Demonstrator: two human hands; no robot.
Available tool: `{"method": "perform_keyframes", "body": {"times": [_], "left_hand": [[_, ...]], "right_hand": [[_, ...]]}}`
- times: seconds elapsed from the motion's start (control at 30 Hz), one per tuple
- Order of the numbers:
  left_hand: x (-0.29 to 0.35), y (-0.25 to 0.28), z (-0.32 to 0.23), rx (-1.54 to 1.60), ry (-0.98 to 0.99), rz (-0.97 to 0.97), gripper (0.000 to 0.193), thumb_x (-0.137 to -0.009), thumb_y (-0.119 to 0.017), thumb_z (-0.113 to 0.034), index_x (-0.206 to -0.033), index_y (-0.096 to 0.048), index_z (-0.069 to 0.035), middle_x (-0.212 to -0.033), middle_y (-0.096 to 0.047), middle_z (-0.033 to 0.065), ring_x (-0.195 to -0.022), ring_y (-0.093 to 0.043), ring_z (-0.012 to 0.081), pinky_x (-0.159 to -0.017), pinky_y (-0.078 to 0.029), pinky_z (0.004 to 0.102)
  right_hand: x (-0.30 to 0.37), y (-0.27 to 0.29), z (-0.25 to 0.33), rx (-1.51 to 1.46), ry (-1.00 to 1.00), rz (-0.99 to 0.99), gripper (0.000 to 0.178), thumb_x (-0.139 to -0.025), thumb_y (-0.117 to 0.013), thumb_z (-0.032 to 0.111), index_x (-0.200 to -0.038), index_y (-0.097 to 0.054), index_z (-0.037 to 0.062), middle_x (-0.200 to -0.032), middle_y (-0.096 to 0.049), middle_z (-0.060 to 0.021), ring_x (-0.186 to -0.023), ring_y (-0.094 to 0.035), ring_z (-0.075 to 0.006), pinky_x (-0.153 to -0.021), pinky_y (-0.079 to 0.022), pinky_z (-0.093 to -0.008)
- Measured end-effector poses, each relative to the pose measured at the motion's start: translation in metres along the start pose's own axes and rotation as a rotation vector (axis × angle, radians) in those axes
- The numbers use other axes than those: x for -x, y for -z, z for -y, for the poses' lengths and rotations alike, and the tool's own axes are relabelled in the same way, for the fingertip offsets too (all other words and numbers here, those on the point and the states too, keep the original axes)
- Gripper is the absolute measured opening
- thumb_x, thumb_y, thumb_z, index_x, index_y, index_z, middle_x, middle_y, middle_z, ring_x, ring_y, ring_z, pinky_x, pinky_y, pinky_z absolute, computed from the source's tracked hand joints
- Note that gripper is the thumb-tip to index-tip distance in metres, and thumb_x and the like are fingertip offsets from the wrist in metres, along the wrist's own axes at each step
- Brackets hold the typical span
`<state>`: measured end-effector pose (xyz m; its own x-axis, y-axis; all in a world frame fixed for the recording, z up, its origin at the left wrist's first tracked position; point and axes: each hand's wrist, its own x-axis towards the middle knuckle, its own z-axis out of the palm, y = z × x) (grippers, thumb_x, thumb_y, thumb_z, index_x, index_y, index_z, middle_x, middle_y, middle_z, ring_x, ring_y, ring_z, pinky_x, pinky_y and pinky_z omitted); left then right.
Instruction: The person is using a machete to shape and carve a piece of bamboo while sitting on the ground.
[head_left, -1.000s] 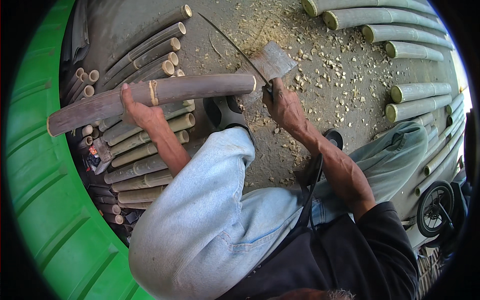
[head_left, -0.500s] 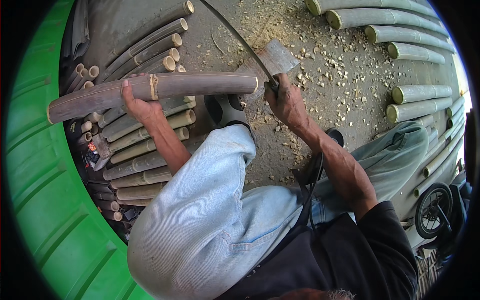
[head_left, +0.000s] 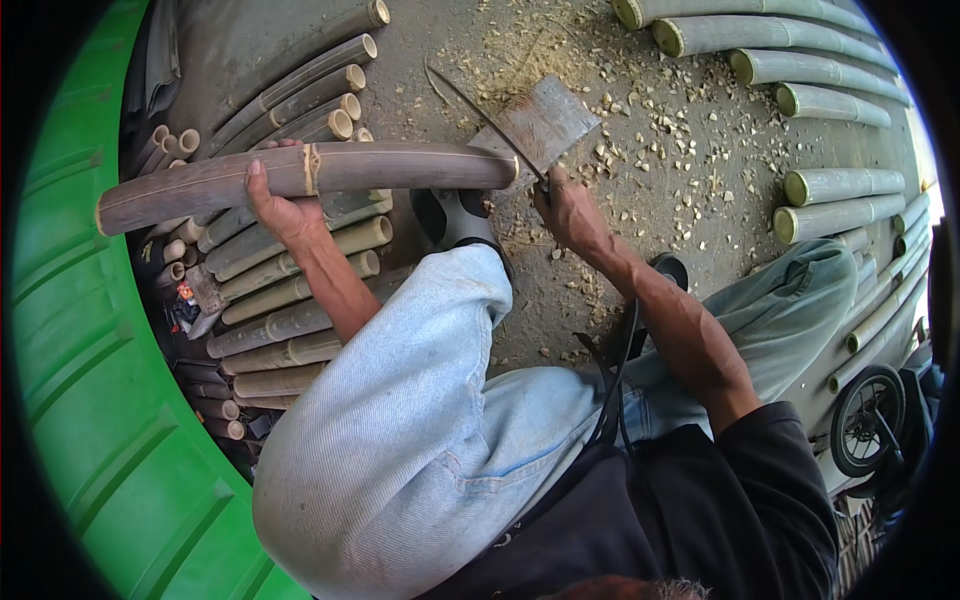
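Observation:
A brownish bamboo length point(head_left: 410, 166) lies across in front of me, a pale node ring near its middle. My left hand point(head_left: 282, 208) grips it just left of that node, with the thumb on the near side and fingers wrapped over the far side. The right end of the bamboo is at the near edge of a flat, worn block point(head_left: 556, 118) on the ground. In my right hand point(head_left: 574, 212), closed in a fist, is a machete whose long dark blade point(head_left: 487, 118) slants up and left across the block, beyond the bamboo's end. My fist hides the handle.
Cut bamboo pieces point(head_left: 290, 292) are stacked on the left beside a green ribbed panel point(head_left: 95, 395). Greener bamboo lengths point(head_left: 838, 188) lie on the right. Pale chips point(head_left: 655, 165) litter the ground. A small black wheel point(head_left: 867, 420) stands at lower right.
The machete blade has come down from the top edge, so its tip now shows beyond the block. My right hand has shifted slightly lower in view. The bamboo's left end has risen a little.

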<state>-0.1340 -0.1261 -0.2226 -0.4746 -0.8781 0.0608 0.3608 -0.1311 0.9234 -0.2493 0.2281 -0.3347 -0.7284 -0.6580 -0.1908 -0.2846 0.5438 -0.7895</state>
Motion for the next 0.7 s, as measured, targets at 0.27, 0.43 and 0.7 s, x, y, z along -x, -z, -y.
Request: {"method": "perform_keyframes", "body": {"times": [0.27, 0.43, 0.7], "left_hand": [[-0.001, -0.031, -0.006, -0.109, 0.029, -0.367, 0.072, -0.084, -0.082, -0.032, -0.139, -0.053, 0.002, -0.133, -0.058, 0.0129, -0.123, -0.056, 0.0302, -0.109, -0.045, 0.0485], [-0.009, -0.027, 0.004, -0.121, 0.001, -0.437, 0.060, -0.084, -0.080, -0.027, -0.132, -0.058, 0.001, -0.126, -0.061, 0.0133, -0.112, -0.062, 0.0289, -0.098, -0.052, 0.0474], [-0.008, -0.023, 0.004, -0.141, -0.057, -0.401, 0.057, -0.086, -0.078, -0.027, -0.130, -0.055, 0.001, -0.114, -0.061, 0.0139, -0.106, -0.063, 0.0297, -0.092, -0.056, 0.0464]], "right_hand": [[0.011, -0.007, -0.032, 0.056, -0.058, 0.014, 0.024, -0.099, -0.058, 0.016, -0.096, -0.048, -0.0048, -0.068, -0.062, -0.0298, -0.064, -0.066, -0.0461, -0.056, -0.048, -0.0527], [0.004, 0.007, 0.002, -0.049, 0.155, -0.172, 0.026, -0.099, -0.064, 0.019, -0.106, -0.049, -0.0006, -0.076, -0.066, -0.0276, -0.062, -0.066, -0.0447, -0.055, -0.049, -0.0529], [0.008, 0.003, -0.005, 0.157, -0.148, 0.129, 0.030, -0.102, -0.058, 0.025, -0.099, -0.048, -0.0031, -0.073, -0.064, -0.0299, -0.065, -0.065, -0.0476, -0.058, -0.049, -0.0540]]}}
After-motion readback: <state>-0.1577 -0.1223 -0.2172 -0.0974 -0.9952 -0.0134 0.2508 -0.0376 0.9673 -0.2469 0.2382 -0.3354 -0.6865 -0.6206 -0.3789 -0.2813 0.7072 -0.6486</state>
